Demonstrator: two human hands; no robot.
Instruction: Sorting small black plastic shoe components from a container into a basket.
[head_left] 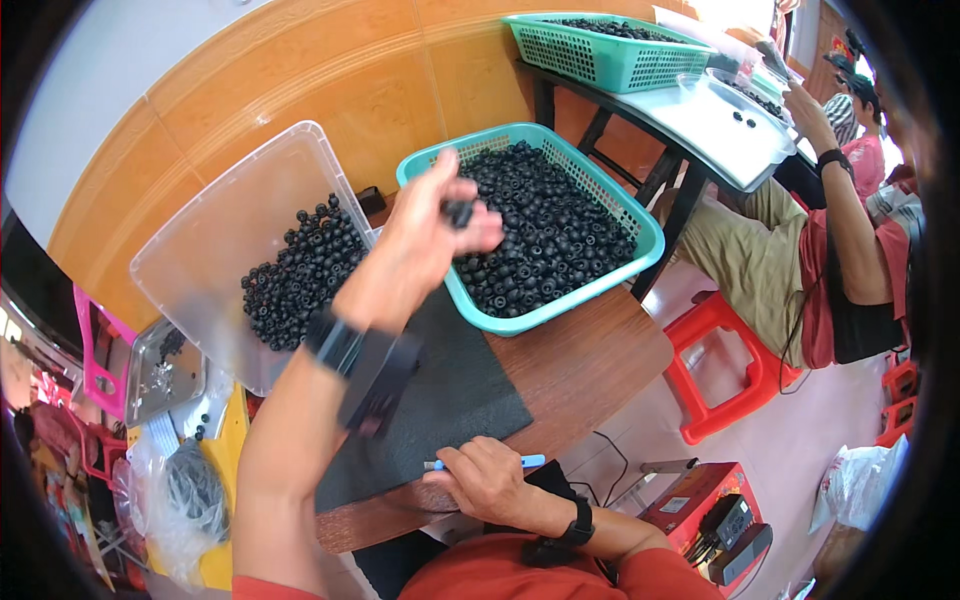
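Note:
My left hand [425, 215], blurred by motion, is over the left edge of a turquoise basket [652, 250] full of small round black parts [545, 225] with holes through them. Between its thumb and curled fingers shows a black part [458, 213], apparently of the same kind. Low in front of me, my right hand [488, 482] grips a slim blue-handled tool [533, 461] with a thin tip pointing left, near the front edge of a dark mat [450, 385]. The exact kind of tool cannot be made out.
A clear plastic bin [215, 225] with more black parts stands tilted at left. Beside it are a metal tray [165, 375] and a plastic bag [190, 500]. Another green basket [600, 60] sits on the side table. A co-worker [850, 240] sits at right by a red stool [715, 370].

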